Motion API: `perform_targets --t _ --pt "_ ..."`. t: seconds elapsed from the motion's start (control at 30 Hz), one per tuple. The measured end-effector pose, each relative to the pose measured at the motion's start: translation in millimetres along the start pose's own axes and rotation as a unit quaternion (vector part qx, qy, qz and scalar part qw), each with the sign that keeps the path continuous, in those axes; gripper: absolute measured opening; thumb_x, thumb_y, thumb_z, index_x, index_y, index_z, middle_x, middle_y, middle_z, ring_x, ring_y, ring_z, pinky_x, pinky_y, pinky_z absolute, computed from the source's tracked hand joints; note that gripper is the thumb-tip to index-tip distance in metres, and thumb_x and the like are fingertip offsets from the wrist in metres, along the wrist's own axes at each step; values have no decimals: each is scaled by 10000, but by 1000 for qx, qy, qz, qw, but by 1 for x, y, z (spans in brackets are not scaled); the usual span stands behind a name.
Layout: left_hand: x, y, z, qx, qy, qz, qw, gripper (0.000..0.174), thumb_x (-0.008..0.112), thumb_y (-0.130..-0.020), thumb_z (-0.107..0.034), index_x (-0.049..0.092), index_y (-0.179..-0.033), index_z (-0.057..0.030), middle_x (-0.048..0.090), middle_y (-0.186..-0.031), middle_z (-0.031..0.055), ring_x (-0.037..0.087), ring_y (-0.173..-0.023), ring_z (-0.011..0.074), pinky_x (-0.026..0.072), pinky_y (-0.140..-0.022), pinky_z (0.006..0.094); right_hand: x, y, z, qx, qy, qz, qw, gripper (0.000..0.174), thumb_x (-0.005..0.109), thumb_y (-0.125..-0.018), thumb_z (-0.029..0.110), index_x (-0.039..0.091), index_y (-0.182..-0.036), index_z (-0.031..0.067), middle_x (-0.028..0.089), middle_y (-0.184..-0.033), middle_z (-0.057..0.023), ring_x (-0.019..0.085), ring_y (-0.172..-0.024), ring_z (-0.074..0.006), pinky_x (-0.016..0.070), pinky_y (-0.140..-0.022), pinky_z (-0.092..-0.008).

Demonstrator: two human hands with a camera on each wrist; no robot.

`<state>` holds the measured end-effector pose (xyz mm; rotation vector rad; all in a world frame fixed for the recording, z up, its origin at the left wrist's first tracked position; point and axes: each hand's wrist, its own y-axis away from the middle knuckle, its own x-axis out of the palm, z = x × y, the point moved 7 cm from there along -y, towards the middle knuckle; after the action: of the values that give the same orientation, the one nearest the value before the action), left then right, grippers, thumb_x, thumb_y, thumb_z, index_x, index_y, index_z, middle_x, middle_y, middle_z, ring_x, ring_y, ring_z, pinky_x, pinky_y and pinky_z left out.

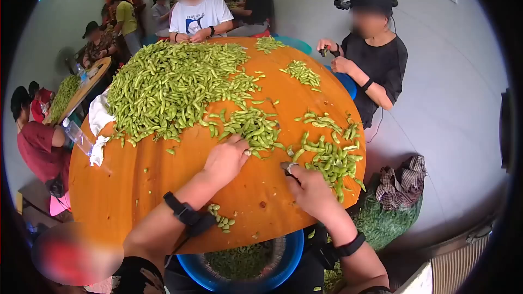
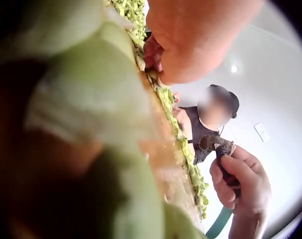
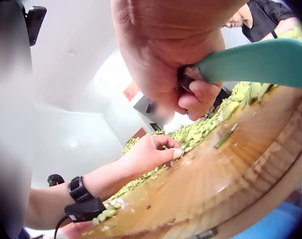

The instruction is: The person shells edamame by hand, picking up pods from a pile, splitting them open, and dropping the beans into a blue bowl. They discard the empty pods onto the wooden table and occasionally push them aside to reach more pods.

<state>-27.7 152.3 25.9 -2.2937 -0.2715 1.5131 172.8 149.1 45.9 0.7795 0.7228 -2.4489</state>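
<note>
My left hand (image 1: pixel 226 158) is at the near edge of a small heap of green soybean pods (image 1: pixel 256 128). Its thumb and bent forefinger come together on a pod at the edge, mostly covered by the fingertips. To the right, my right hand (image 1: pixel 313 188) grips a small cutting tool (image 2: pixel 223 154) with a dark body, a grey ribbed band at the top and a teal strip (image 3: pixel 255 62) sticking out. The tool is held just off the near side of another pod heap (image 1: pixel 338 163). Its working end is partly hidden by the hand.
A large pod mound (image 1: pixel 174 87) covers the far left of the round wooden table (image 1: pixel 131 196). A few plump pods (image 1: pixel 220 219) lie near the front edge, above a blue basin (image 1: pixel 188 267). A bottle (image 1: pixel 78 137) stands left; a person (image 1: pixel 376 49) sits right.
</note>
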Motion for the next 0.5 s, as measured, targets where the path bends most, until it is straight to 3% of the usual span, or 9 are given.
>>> perform_targets --t 0.07,0.13,0.17,0.23,0.3,0.37,0.43,0.5 --pt "-15 7 -17 19 5 -9 1000 123 646 -835 -69 613 -943 -20 603 -896 121 640 -774 279 506 -675 384 2 -1 4 22 -55 -8 998 198 527 -886 66 600 -1062 11 620 -744 -220 624 -643 -349 490 -573 -390" --pt "-11 26 -15 -156 251 90 951 114 613 -866 -6 619 -979 -2 639 -926 88 654 -748 144 510 -634 287 23 5 -6 214 -250 86 940 193 529 -923 104 613 -1078 26 615 -721 -83 569 -536 -161 443 -487 -284" --pt "-8 34 -19 -156 250 93 951 114 613 -866 -6 619 -979 -2 639 -926 88 654 -748 144 510 -634 287 28 6 -4 217 -252 84 939 193 529 -923 104 613 -1078 26 615 -721 -83 569 -536 -161 443 -487 -284" --pt "0 56 -19 -215 464 49 858 273 597 -831 69 613 -1094 -3 653 -895 92 630 -689 117 511 -636 243 50 13 -2 286 -404 123 860 178 524 -954 142 627 -1066 48 573 -737 10 500 -539 -30 394 -452 -205" --pt "3 68 -20 -203 473 46 856 335 592 -833 77 622 -1151 -22 640 -885 49 614 -703 90 511 -645 227 61 18 2 292 -424 135 846 174 514 -966 150 633 -1054 57 569 -744 12 491 -515 -38 394 -445 -194" --pt "-5 74 -25 -124 400 15 908 373 599 -825 81 629 -1176 -44 640 -884 52 601 -695 85 504 -636 228 66 21 7 278 -416 132 856 165 520 -968 156 630 -1026 47 564 -738 15 492 -515 -38 392 -442 -198" --pt "-2 78 -22 -119 424 2 898 350 603 -826 71 643 -1152 -51 642 -868 55 596 -680 88 494 -623 228 72 23 8 282 -402 128 862 156 522 -968 152 630 -1012 48 563 -738 17 491 -514 -38 388 -443 -197" --pt "-3 79 -25 -124 381 15 916 323 553 -867 109 636 -1157 -5 662 -971 49 628 -788 96 529 -698 227 73 24 8 287 -388 120 868 149 523 -967 148 630 -998 49 562 -739 18 489 -514 -38 384 -444 -196"
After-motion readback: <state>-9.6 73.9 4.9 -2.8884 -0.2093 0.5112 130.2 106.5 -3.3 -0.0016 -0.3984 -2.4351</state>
